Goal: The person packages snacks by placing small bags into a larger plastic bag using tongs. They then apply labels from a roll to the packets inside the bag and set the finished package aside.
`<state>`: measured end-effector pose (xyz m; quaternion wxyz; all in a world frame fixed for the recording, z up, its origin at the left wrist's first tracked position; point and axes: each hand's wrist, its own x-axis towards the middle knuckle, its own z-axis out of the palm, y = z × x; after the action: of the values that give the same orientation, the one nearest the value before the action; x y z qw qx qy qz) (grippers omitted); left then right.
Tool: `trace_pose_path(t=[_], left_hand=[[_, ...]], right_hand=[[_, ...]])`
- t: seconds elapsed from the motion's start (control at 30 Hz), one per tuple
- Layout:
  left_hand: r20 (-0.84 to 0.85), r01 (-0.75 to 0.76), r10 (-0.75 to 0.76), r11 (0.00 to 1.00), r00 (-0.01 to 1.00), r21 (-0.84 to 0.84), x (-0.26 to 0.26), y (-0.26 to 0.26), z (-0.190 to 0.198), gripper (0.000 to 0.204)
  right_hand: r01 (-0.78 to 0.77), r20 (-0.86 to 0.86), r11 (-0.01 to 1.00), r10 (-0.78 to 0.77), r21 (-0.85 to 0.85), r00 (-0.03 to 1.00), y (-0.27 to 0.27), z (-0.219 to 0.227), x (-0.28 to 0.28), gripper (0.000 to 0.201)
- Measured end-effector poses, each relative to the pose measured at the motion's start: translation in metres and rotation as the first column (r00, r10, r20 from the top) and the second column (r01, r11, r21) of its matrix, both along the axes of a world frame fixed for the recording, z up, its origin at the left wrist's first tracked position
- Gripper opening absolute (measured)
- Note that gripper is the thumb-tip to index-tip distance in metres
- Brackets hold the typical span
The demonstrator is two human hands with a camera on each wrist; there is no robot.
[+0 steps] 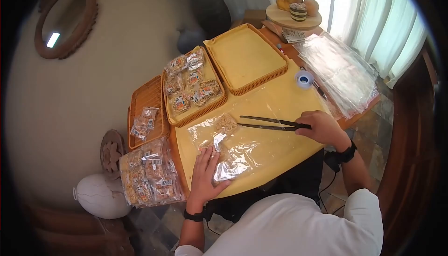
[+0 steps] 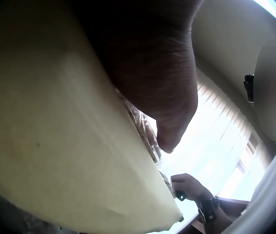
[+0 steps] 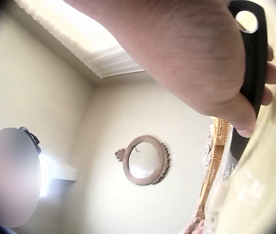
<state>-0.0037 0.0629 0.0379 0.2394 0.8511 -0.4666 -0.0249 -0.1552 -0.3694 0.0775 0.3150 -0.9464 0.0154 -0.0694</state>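
My right hand (image 1: 321, 128) grips black tongs (image 1: 275, 124), whose two arms stand apart and point left across the yellow-covered table. In the right wrist view, the tongs' holed end (image 3: 247, 22) shows beside the palm. Close to the tong tips is a round, pale, grainy cracker (image 1: 226, 123), lying at the upper part of clear plastic bags (image 1: 238, 162). My left hand (image 1: 204, 176) rests on the left side of that plastic, fingers extended and thumb spread. A brownish patch shows under the film by its fingertips, mostly hidden by glare and the hand.
Wrapped crackers fill a wicker tray (image 1: 196, 116); another tray (image 1: 247, 90) holds only yellow lining. A third tray (image 1: 135, 100) has a few packets. Bulk bagged packets (image 1: 151, 174) lie at the left edge. Tape (image 1: 304, 79), plastic sheets (image 1: 338, 69) and a bread stand (image 1: 294, 18) are at the right.
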Motion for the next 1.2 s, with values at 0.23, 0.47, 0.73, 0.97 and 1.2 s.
trace_pose_path(t=[0.23,0.47,0.73,0.97,1.2], left_hand=[[0.002,-0.119,0.119,0.993,0.993,0.019,0.002,-0.001,0.006,0.098],[0.044,-0.15,0.147,0.985,0.988,0.085,0.012,-0.02,0.004,0.097],[-0.012,-0.116,0.117,0.992,0.993,0.058,0.017,-0.015,-0.001,0.097],[-0.051,-0.104,0.104,0.994,0.993,0.015,0.008,-0.008,-0.008,0.097],[-0.036,-0.097,0.097,0.995,0.995,-0.011,0.009,-0.008,-0.011,0.095]], right_hand=[[-0.136,-0.099,0.978,0.152,0.155,0.983,-0.024,0.009,-0.007,0.029],[-0.257,-0.034,0.945,0.269,0.2,0.962,0.003,-0.01,0.021,0.028],[-0.212,-0.024,0.965,0.218,0.156,0.976,-0.002,0.0,0.014,0.028],[0.009,0.075,0.997,-0.003,-0.077,0.997,-0.015,0.003,0.015,0.028],[-0.11,0.012,0.994,0.11,-0.007,0.994,-0.004,-0.005,0.018,0.029]])
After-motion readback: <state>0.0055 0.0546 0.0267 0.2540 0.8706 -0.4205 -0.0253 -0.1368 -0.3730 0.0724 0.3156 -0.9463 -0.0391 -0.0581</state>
